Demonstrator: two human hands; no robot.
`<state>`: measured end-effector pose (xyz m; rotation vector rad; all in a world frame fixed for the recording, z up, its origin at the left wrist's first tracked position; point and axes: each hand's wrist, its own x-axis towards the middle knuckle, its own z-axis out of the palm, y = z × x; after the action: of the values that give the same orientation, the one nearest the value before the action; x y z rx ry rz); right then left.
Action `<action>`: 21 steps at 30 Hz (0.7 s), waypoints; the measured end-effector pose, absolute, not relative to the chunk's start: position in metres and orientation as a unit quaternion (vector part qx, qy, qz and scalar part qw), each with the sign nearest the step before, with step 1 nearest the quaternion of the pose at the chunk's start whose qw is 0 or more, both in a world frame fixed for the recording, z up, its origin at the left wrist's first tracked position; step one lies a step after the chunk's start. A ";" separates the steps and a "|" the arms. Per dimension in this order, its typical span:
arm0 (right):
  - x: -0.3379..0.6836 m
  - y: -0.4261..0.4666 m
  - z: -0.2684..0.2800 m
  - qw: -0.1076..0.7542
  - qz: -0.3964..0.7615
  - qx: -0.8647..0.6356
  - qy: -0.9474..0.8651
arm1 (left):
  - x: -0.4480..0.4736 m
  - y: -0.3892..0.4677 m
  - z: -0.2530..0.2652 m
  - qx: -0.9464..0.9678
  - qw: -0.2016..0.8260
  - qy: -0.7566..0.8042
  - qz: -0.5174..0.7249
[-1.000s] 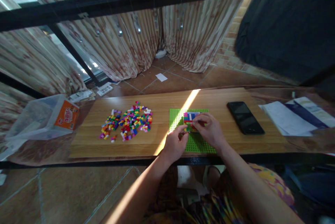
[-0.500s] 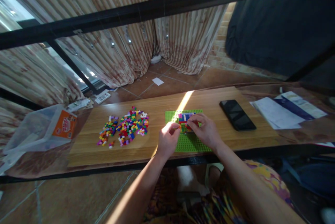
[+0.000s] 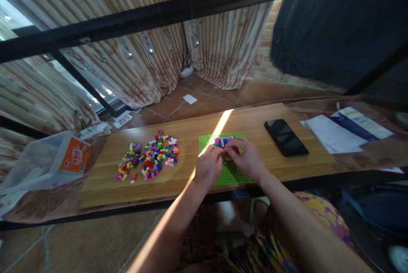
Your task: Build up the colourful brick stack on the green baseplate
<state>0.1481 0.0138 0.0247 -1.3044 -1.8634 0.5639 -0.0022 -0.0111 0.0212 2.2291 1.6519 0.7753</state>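
Observation:
A green studded baseplate (image 3: pixel 234 175) lies on the wooden board, with rows of coloured toy bricks (image 3: pixel 219 141) built up on it. Over the left part of these bricks is my left hand (image 3: pixel 208 164), its thumb and fingertips pinched together. Whatever it pinches is too small to make out. My right hand (image 3: pixel 244 156) comes in from the other side, fingers curled and closed above the bricks, its fingertips close to those of the left. Both hands cover much of the built bricks. Well to the left, loose bricks (image 3: pixel 159 154) lie spread in two heaps.
A black smartphone (image 3: pixel 286 137) lies right of the baseplate on the wooden board (image 3: pixel 188 179). Papers (image 3: pixel 331 135) rest beyond it. At the far left stands a clear plastic box (image 3: pixel 41 164) with an orange label. A black metal bar (image 3: pixel 153 13) crosses behind the table.
My left hand has moved right and slightly up, so the fingertips of both hands are closer together over the bricks. The whole view has shifted a little.

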 end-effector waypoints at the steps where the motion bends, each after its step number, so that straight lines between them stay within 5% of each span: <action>1: 0.148 0.014 0.025 0.387 0.220 -0.514 -0.733 | -0.001 -0.011 0.021 0.770 0.122 0.571 0.258; 21: 0.139 0.016 0.011 0.400 0.194 -0.539 -0.715 | 0.003 -0.011 0.021 0.742 0.130 0.601 0.268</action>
<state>0.1391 0.0162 0.0107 -1.3642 -1.8078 0.4918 0.0033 -0.0110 0.0212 2.1541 1.7458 0.7799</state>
